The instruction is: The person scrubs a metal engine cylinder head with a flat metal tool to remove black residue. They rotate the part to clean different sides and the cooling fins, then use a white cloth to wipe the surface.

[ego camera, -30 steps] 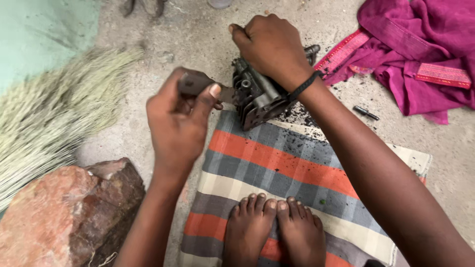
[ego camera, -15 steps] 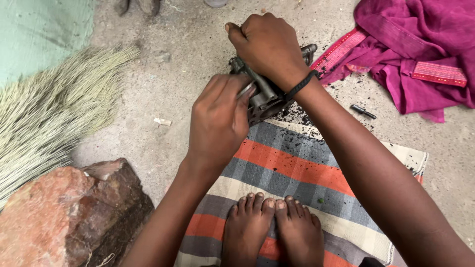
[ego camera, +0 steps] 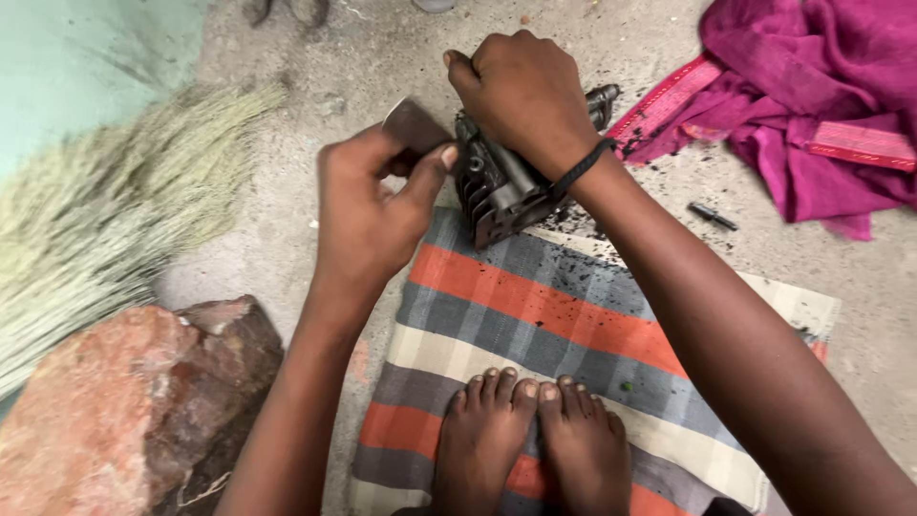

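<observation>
Item: dark, finned cast-metal engine part (ego camera: pixel 501 186), standing at the far edge of a striped orange, grey and cream cloth (ego camera: pixel 535 315) on the concrete floor.

Right hand (ego camera: pixel 525 96): clamped over the top of the part, fingers curled, pinning it down.

Left hand (ego camera: pixel 368 205): pinches a small, flat, brown abrasive sheet (ego camera: pixel 413 129) between thumb and fingers, its edge held beside the part's left face.

Handling note: the work likely goes best with the part held firm, the sheet flat against the face, strokes short and even, fingers clear of the fins.

Nearby: reddish rock (ego camera: pixel 124 401), straw broom (ego camera: pixel 105 229), magenta cloth (ego camera: pixel 812 96).
</observation>
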